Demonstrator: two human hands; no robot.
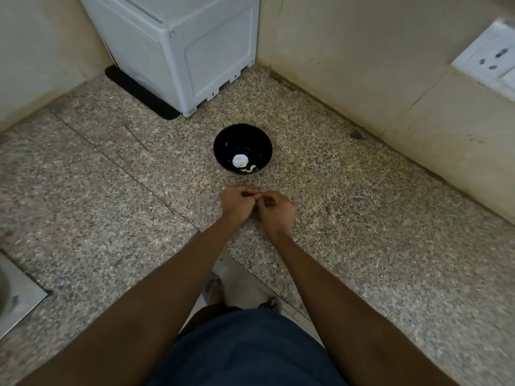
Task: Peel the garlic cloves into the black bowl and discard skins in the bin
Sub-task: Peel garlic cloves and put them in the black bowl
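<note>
A black bowl [220, 146] stands on the speckled granite counter [111, 176] in the corner. Inside it lie a white garlic bulb piece [240, 160] and two pale peeled cloves [249, 169]. Just in front of the bowl my left hand [237, 203] and my right hand [276, 210] meet, fingers curled. Between their fingertips they pinch a small garlic clove [258, 195], mostly hidden by the fingers. No bin is in view.
A white appliance [178, 48] stands on a black mat [139, 93] at the back left. Tiled walls close the corner; a socket plate [490, 59] is on the right wall. A steel sink edge [16, 293] shows at the left. The counter's front edge runs below my forearms.
</note>
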